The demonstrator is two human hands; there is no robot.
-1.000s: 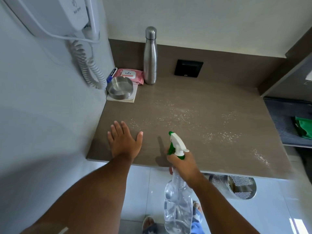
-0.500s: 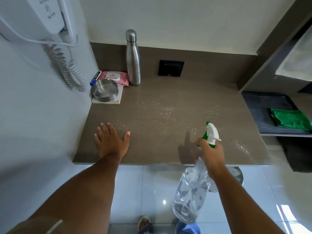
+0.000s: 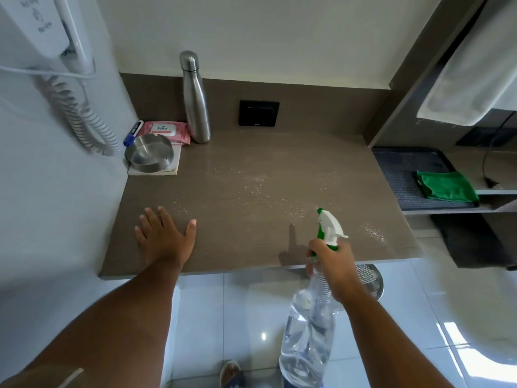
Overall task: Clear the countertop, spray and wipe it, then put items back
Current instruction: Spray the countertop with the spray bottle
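Head view: droplets speckle the surface (image 3: 279, 233), so spraying looks under way. The right hand (image 3: 333, 264) curls round the sprayer (image 3: 316, 303) at the front edge; the left hand (image 3: 165, 239) lies flat, fingers spread. The bottle (image 3: 195, 99), ashtray (image 3: 149, 153) and wipes (image 3: 167, 131) crowd the back-left corner, uncleared. Wiping remains; a green cloth (image 3: 444, 184) waits on a shelf past the right edge.

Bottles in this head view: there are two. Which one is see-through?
The spray bottle gripped by the right hand at the counter's front edge: clear body, white-and-green trigger head. The other, the steel bottle, stands opaque by the back wall.
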